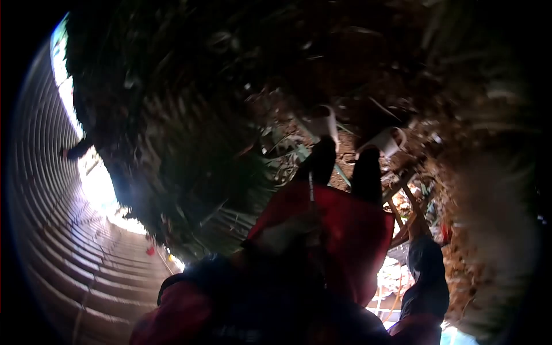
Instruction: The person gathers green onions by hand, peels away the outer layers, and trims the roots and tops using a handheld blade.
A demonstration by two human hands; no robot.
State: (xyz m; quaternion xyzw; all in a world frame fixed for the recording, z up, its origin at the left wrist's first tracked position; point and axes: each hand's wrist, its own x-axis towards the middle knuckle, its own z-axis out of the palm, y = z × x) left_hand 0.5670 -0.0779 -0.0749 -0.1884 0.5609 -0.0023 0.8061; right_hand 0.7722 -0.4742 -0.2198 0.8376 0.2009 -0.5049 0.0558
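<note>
My right hand (418, 229) comes out of a dark sleeve (426, 270) at the lower right and closes on the edge of an open-weave basket (407, 202) of crossed brown strips. The fingers are dim and blend with the strips. My left hand does not show; on that side only a dark and red sleeve (184, 305) is visible. Red cloth (351, 230) hangs over my front, with a dull pale patch (284, 234) on it. Below it are my dark trouser legs and white shoes (384, 142).
Brown ground (345, 152) with leaf litter and green stalks lies around my feet. Dark, blurred foliage (213, 149) fills the left middle. A ribbed wall (52, 230) curves along the far left, with a small dark shape (79, 148) against it and bright light beyond.
</note>
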